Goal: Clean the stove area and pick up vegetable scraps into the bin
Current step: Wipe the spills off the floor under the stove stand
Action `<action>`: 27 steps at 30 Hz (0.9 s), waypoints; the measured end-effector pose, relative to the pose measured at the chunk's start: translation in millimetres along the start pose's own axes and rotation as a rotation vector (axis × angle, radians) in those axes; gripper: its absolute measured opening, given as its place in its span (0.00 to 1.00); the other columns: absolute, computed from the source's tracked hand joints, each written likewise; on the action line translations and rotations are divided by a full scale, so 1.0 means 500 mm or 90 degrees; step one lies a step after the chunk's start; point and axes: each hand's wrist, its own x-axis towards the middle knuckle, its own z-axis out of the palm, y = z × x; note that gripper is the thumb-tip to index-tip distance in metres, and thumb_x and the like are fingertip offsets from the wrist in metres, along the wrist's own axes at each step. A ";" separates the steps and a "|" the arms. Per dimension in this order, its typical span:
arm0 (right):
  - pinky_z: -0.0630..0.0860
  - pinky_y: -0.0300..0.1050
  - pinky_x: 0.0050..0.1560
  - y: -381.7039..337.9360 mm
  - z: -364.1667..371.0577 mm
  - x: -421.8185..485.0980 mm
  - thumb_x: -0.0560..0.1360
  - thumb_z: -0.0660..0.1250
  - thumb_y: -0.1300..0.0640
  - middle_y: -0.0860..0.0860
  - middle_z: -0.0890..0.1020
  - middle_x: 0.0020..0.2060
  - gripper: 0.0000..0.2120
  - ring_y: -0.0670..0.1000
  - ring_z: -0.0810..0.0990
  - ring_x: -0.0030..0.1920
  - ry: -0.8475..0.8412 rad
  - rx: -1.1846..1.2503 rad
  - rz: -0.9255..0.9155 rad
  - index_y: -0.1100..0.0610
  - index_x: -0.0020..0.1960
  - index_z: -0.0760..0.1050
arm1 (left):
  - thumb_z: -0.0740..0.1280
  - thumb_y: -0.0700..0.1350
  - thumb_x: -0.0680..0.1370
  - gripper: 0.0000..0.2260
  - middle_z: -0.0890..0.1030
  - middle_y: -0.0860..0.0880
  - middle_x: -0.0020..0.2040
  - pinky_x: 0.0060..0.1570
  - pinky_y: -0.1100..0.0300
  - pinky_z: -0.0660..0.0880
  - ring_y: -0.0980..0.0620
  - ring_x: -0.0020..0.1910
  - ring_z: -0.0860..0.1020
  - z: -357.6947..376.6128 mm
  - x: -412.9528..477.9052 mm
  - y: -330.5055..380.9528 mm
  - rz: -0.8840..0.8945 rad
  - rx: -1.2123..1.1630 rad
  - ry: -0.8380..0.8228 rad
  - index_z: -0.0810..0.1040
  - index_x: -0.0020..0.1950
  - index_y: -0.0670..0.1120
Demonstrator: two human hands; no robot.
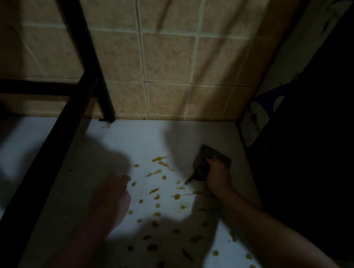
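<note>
The tiled wall [166, 61] closes off the whole back, meeting the white surface [143, 140] in a straight seam that runs from the left to the far right corner. The surface spreads forward from that seam, and most of its lit middle lies open; shadows fall over its left and near parts.

On the left a black metal frame [87, 56] cuts in: one upright leg stands on the surface right at the wall seam, and a slanting bar runs from it down to the lower left corner, fencing that side. On the right a large dark mass [319, 144] stands against the surface's right edge, too dim to make out, with a blue and white label [256, 120] at its near corner by the wall.

The left hand [111, 199] hangs low over the shaded left half, blurred, its fingers straight and released, holding nothing. The right hand [217, 173] is near the right edge, fingers clenched round a dark scouring pad [207, 154] that lies down against the surface.

Yellow-orange spots [177, 196] and streaks lie scattered between the two hands and on toward the near edge, the closest just beside the pad.
</note>
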 end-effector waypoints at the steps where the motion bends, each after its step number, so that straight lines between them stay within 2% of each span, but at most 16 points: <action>1: 0.60 0.47 0.71 -0.023 0.010 -0.001 0.79 0.54 0.64 0.58 0.65 0.72 0.20 0.59 0.65 0.71 -0.001 -0.006 -0.019 0.58 0.70 0.68 | 0.73 0.33 0.66 0.15 0.80 0.39 0.46 0.44 0.43 0.78 0.36 0.44 0.80 -0.002 -0.002 -0.004 -0.004 0.000 0.009 0.80 0.51 0.41; 4: 0.59 0.50 0.73 -0.097 0.031 -0.003 0.80 0.53 0.63 0.56 0.63 0.74 0.19 0.60 0.62 0.72 -0.040 -0.017 -0.051 0.56 0.70 0.68 | 0.68 0.37 0.72 0.15 0.78 0.42 0.54 0.52 0.46 0.74 0.40 0.52 0.77 -0.009 -0.005 -0.011 -0.035 -0.003 0.018 0.77 0.57 0.45; 8: 0.55 0.53 0.73 -0.187 0.059 -0.016 0.78 0.56 0.65 0.60 0.63 0.73 0.18 0.61 0.58 0.73 -0.138 -0.023 -0.163 0.59 0.67 0.70 | 0.62 0.43 0.77 0.16 0.73 0.46 0.63 0.58 0.50 0.70 0.46 0.59 0.73 -0.017 -0.003 -0.014 -0.068 -0.007 -0.010 0.72 0.64 0.49; 12: 0.58 0.52 0.73 -0.233 0.084 -0.029 0.78 0.58 0.62 0.58 0.59 0.75 0.20 0.63 0.57 0.73 -0.236 -0.041 -0.280 0.56 0.69 0.67 | 0.62 0.41 0.77 0.17 0.72 0.44 0.64 0.62 0.48 0.68 0.42 0.62 0.71 -0.041 0.035 -0.003 -0.034 -0.003 -0.005 0.71 0.65 0.46; 15: 0.59 0.51 0.73 -0.209 0.079 -0.039 0.76 0.62 0.62 0.57 0.58 0.75 0.23 0.62 0.57 0.74 -0.236 -0.010 -0.315 0.55 0.70 0.67 | 0.63 0.38 0.76 0.17 0.73 0.41 0.63 0.61 0.46 0.69 0.39 0.60 0.72 -0.055 0.067 0.029 0.003 -0.050 0.011 0.73 0.65 0.43; 18: 0.56 0.51 0.74 -0.142 0.055 -0.036 0.77 0.59 0.64 0.55 0.60 0.75 0.23 0.59 0.57 0.74 -0.175 0.018 -0.255 0.56 0.71 0.66 | 0.65 0.39 0.75 0.16 0.74 0.42 0.61 0.56 0.46 0.73 0.41 0.56 0.75 -0.055 0.097 0.086 0.050 -0.047 0.042 0.74 0.62 0.45; 21: 0.52 0.43 0.74 -0.044 0.012 -0.027 0.77 0.57 0.66 0.56 0.60 0.75 0.23 0.56 0.59 0.74 -0.120 0.031 -0.179 0.58 0.72 0.65 | 0.65 0.42 0.75 0.15 0.76 0.43 0.59 0.51 0.49 0.74 0.42 0.52 0.77 -0.040 0.120 0.163 0.111 -0.017 0.034 0.74 0.61 0.46; 24: 0.52 0.42 0.74 0.047 -0.031 -0.026 0.78 0.54 0.68 0.57 0.60 0.75 0.23 0.55 0.59 0.74 -0.075 0.050 -0.097 0.60 0.71 0.65 | 0.64 0.43 0.74 0.14 0.75 0.43 0.57 0.52 0.49 0.72 0.41 0.54 0.75 -0.017 0.130 0.226 0.158 -0.010 0.032 0.73 0.59 0.45; 27: 0.55 0.45 0.74 0.114 -0.064 -0.039 0.77 0.55 0.69 0.58 0.61 0.74 0.23 0.55 0.60 0.74 -0.041 0.071 -0.014 0.60 0.71 0.66 | 0.63 0.44 0.76 0.16 0.73 0.47 0.58 0.57 0.51 0.69 0.44 0.59 0.74 -0.003 0.137 0.271 0.163 -0.029 0.026 0.71 0.64 0.49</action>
